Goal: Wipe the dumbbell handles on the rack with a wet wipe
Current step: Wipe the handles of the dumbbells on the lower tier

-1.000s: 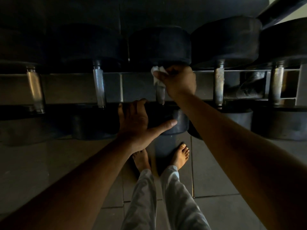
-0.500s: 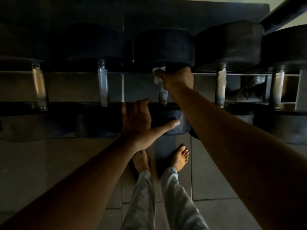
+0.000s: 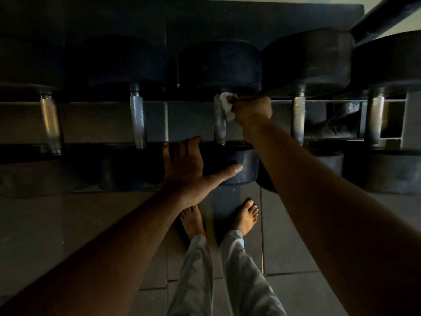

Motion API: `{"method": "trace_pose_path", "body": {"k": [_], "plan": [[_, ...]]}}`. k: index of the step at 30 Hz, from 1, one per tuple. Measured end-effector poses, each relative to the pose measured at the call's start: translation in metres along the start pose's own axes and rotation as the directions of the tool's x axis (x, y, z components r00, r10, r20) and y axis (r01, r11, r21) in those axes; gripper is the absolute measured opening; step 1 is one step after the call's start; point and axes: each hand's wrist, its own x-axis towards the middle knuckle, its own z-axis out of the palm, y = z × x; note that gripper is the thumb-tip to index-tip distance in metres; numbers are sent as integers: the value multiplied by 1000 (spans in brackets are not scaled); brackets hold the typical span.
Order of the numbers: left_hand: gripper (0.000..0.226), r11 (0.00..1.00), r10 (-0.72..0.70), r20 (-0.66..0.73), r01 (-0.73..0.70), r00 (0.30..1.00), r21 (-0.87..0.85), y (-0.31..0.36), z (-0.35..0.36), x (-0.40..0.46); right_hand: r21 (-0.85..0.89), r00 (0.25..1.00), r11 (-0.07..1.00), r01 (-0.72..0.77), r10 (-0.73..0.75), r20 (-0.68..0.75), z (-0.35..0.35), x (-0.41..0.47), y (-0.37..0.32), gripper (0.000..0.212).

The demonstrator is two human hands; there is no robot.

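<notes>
Both arms reach forward and down to the dumbbell rack. The right hand is at the upper end of the middle dumbbell handle, with the forearm going straight from the lower right. The left hand lies lower, on the near black head of the same dumbbell, wrist bent a little.

The room is dim. Under the rack is a floor of grey tiles, and two bare feet in light trousers stand just before the middle dumbbell. More dumbbells with metal handles lie on both sides of it.

The right fingers are curled and hold a crumpled white wet wipe against the right side of the handle; it seems they go partly round the bar, but shadow hides this. The left fingers are straight and close together over the top edge of the head, the thumb spread wide across its face.
</notes>
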Motion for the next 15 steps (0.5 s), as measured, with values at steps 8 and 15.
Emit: {"method": "trace_pose_path", "body": {"k": [8, 15], "plan": [[107, 1000, -8, 10, 7, 1000, 9, 4, -2, -1, 19, 971, 994, 103, -105, 214, -2, -8, 9, 33], [105, 1000, -19, 1, 19, 1000, -9, 7, -4, -3, 40, 971, 999, -18, 8, 240, -2, 6, 3, 22]]}}
